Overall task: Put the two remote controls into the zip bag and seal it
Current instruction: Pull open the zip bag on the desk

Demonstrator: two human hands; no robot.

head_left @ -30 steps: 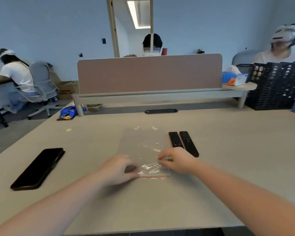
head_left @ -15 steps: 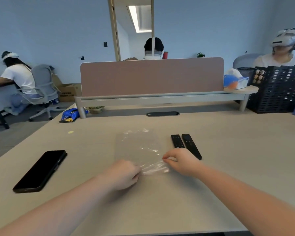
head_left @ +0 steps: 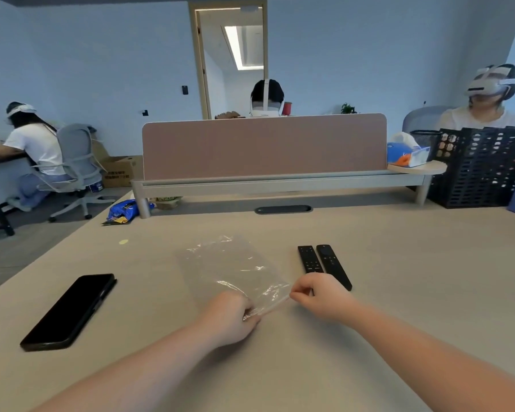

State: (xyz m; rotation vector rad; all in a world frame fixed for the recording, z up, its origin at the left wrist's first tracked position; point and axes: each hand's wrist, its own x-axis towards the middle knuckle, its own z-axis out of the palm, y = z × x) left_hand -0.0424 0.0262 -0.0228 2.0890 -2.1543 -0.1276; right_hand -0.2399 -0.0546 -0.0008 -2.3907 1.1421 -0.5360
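While hands grip: two remotes.

Left hand curled, fingertips pinched, right hand likewise pinched, apparently, both forearms extended forward

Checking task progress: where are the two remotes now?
Head view: both remote controls lie side by side on the table, outside the zip bag, just beyond the right hand.
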